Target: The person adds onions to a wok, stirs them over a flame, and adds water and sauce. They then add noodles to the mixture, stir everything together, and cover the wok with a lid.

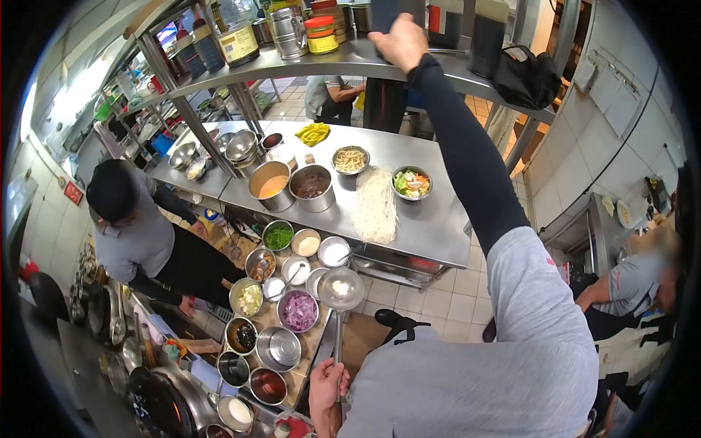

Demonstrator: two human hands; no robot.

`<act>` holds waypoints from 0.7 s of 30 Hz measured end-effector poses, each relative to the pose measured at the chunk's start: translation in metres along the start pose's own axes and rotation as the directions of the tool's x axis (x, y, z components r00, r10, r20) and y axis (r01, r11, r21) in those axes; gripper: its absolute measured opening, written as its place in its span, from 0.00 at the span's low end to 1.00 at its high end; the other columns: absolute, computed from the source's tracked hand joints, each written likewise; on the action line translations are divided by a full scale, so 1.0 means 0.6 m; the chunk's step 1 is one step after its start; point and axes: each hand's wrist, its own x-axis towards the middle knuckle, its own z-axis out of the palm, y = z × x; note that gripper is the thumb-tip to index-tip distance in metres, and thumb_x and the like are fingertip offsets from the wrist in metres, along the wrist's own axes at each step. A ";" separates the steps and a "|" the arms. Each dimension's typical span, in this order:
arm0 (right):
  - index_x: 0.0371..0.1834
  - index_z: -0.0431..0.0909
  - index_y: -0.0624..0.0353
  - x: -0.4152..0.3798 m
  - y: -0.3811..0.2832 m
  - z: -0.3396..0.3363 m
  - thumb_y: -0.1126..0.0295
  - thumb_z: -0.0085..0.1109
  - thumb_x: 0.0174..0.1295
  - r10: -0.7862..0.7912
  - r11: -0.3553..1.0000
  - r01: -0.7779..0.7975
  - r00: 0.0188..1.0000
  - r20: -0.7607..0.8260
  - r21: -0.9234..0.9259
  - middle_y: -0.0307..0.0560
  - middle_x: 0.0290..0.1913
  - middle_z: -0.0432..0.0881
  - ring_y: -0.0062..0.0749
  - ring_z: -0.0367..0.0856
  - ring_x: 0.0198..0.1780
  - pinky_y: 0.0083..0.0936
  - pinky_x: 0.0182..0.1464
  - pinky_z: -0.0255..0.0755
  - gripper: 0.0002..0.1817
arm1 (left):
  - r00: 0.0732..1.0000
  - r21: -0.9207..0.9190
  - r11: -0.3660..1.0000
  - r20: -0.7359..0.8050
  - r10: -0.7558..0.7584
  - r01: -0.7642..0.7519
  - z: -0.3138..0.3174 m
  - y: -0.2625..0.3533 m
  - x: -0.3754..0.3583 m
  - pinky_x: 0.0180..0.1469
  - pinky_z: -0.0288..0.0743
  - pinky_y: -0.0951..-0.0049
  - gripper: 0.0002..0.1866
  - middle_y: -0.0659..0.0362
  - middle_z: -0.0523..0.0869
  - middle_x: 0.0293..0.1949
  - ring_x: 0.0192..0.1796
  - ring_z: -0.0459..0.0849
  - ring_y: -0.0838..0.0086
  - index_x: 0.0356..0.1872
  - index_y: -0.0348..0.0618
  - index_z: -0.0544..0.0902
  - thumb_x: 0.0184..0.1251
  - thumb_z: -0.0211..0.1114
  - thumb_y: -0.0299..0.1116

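My left hand [328, 387] is closed round the long handle of a metal ladle [354, 290]. Its round bowl has some pale pieces in it and hangs beside a bowl of chopped purple onion [298, 311]. Stretched far forward, my right hand [401, 45] is at the shelf [350, 58], closed against the lower part of a tall dark container [387, 14]; some of its fingers are hidden. Below on the steel counter [438, 241] lie white noodles [375, 208], between a bowl of cut vegetables [412, 183] and a bowl of pale strips [350, 160].
Two deep pots [269, 182] stand on the counter near a yellow cloth [312, 133]. Several ingredient bowls crowd the lower station. A co-worker [146, 226] stands at the left by a wok [164, 401]. Another person [621, 285] is at the right; a third is beyond the shelf.
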 end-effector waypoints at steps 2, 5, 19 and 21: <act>0.53 0.73 0.81 0.017 0.006 0.048 0.51 0.74 0.56 -0.026 0.988 0.021 0.999 0.033 0.154 0.74 0.46 0.87 0.62 0.88 0.50 0.46 0.57 0.82 0.39 | 1.000 -0.003 1.000 0.011 -0.011 0.011 0.003 0.006 0.002 0.19 0.69 0.75 0.16 0.54 0.84 0.29 0.21 0.77 0.77 0.59 0.31 0.73 0.78 0.63 0.29; 0.52 0.76 0.76 0.002 -0.012 0.005 0.53 0.70 0.63 -0.037 0.970 0.001 0.989 0.143 0.242 0.71 0.46 0.87 0.54 0.89 0.51 0.40 0.56 0.82 0.32 | 1.000 0.005 1.000 -0.014 -0.021 0.021 0.009 0.014 0.009 0.19 0.69 0.75 0.16 0.54 0.85 0.29 0.21 0.77 0.76 0.59 0.31 0.72 0.78 0.63 0.29; 0.65 0.69 0.76 -0.011 0.137 -0.225 0.45 0.72 0.57 -0.092 0.995 0.078 0.966 -0.240 -0.069 0.76 0.53 0.83 0.58 0.86 0.54 0.43 0.53 0.81 0.46 | 0.998 0.109 0.993 0.013 -0.055 0.053 0.013 0.049 0.042 0.19 0.69 0.75 0.18 0.56 0.84 0.29 0.21 0.76 0.77 0.61 0.33 0.70 0.78 0.63 0.30; 0.57 0.79 0.68 -0.081 0.016 -0.260 0.74 0.70 0.61 -0.122 0.919 0.274 0.882 -0.456 0.285 0.48 0.46 0.87 0.25 0.84 0.49 0.22 0.53 0.77 0.21 | 0.998 0.170 0.984 0.030 -0.057 0.051 0.012 0.056 0.045 0.19 0.68 0.76 0.20 0.57 0.83 0.28 0.20 0.75 0.78 0.62 0.33 0.69 0.78 0.63 0.31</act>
